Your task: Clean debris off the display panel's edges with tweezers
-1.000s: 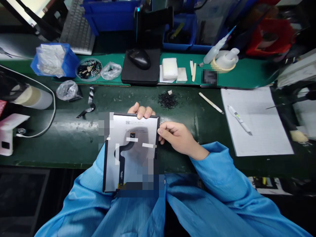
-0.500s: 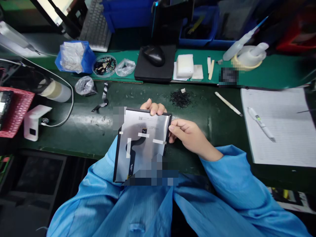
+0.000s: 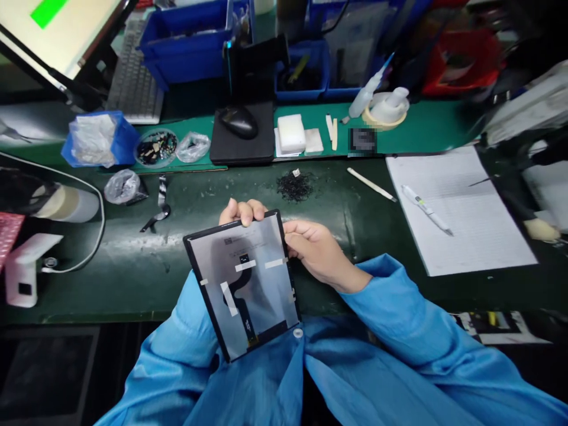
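A tablet display panel [image 3: 266, 296] is held tilted above my lap, its silvery back towards me. Its black rim, curved black ribbon cable [image 3: 243, 316] and pieces of pale tape show. My left hand [image 3: 248, 212] supports it from behind, fingertips curled over the top edge; the palm is hidden. At the upper part of the right edge, my right hand [image 3: 317, 251] is closed, thumb and fingers pinching at the rim. Whether a thin scrap is between those fingers cannot be seen. Beyond the panel, a heap of fine black shreds [image 3: 293, 188] lies on the dark green bench.
Right of the shreds are a thin white stick [image 3: 371, 184] and lined paper [image 3: 479, 236] with a pen [image 3: 426, 210]. A mouse [image 3: 239, 121], white foam block [image 3: 291, 131] and dish of small parts [image 3: 155, 148] line the raised shelf. A white cable [image 3: 103, 219] curves at left.
The panel has turned, its top edge now rising to the right instead of sloping down. Both hands still hold it at the same edges. My view has shifted rightward.
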`<state>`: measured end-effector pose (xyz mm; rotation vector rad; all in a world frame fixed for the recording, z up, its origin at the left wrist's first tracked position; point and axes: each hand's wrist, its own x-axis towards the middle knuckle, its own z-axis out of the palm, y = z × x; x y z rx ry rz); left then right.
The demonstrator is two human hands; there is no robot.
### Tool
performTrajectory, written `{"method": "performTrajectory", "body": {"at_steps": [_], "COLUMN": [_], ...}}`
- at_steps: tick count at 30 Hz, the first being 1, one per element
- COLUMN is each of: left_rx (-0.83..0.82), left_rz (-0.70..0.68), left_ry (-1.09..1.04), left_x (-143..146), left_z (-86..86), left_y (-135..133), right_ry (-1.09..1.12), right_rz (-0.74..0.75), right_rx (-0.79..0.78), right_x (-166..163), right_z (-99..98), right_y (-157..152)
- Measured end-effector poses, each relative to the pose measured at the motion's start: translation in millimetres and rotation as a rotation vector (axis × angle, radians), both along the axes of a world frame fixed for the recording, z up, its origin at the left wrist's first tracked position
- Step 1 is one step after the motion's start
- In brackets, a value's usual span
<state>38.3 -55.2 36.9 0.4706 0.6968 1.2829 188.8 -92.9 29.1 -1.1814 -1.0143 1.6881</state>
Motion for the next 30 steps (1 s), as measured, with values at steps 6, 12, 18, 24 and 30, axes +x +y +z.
{"method": "performTrajectory", "body": {"at_steps": [6,12,18,24,30], "left_rx": [0.081,0.079,0.087,0.059,0.016], "left_rz": [0.007,0.017,0.041,0.061,0.028], "left_ry": [0.032,0.087,0.120,0.080,0.167], "left_x": [2.0,3.1,3.7,11.0,8.8], "left_z": [-1.7,-4.5,-4.4,0.9,7.7], "left_y": [-1.0,-1.7,-0.3,-5.6,-5.3], "right_ry": [0.000,-0.043,0.023,0.125,0.003], "right_rz": [0.004,-0.015,-0.029,-0.072,-0.172], "right_rx": [0.038,0.059,-0.007,-0.003,0.059], "right_x": [2.8,4.5,0.9,-0.8,3.7], "right_z": [3.2,1.3,-0.5,-5.6,-5.9], "right_y": [0.6,0.3,0.7,1.6,6.6]}}
